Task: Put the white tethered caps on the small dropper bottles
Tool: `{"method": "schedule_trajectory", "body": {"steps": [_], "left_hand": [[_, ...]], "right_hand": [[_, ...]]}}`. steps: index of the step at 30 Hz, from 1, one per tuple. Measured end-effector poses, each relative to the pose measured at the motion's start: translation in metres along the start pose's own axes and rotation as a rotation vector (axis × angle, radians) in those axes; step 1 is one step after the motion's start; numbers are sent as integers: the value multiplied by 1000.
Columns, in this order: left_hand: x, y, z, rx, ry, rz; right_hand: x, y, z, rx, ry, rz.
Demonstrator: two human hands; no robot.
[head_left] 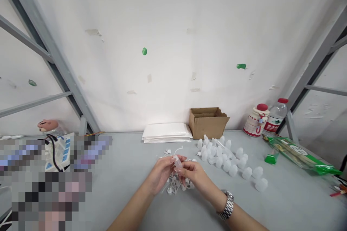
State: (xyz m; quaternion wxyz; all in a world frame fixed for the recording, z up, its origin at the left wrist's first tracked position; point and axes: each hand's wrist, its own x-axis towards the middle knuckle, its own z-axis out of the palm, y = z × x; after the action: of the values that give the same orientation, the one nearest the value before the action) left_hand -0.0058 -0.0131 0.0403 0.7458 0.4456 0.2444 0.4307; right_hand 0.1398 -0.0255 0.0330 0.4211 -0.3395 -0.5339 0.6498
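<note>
My left hand [160,173] and my right hand [193,171] meet in front of me, fingers closed around a small translucent plastic piece [178,163]. From its top a thin, bent white tube [177,149] sticks up. Under and around my hands lies a pile of white caps with thin tubes [173,187], partly hidden by my fingers. To the right, several frosted, rounded plastic pieces [219,161] are spread over the grey table [121,184]. A clear, slim stick-like piece [225,148] lies among them.
Behind my hands are a stack of white flat packs [166,132] and an open cardboard box [208,126]. A red-topped jar [256,121], a water bottle [275,117] and a green-and-clear packet [300,153] stand or lie at right. A power strip [60,151] is at left.
</note>
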Motion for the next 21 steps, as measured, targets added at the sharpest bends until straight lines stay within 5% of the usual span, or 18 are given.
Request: {"method": "schedule_trajectory", "body": {"steps": [7,21], "left_hand": [[2,-1,0,-25,34,17],[0,2,3,4,-4,-6]], "right_hand": [[2,5,3,-148,181,-37],[1,4,2,-116,135,-7]]}}
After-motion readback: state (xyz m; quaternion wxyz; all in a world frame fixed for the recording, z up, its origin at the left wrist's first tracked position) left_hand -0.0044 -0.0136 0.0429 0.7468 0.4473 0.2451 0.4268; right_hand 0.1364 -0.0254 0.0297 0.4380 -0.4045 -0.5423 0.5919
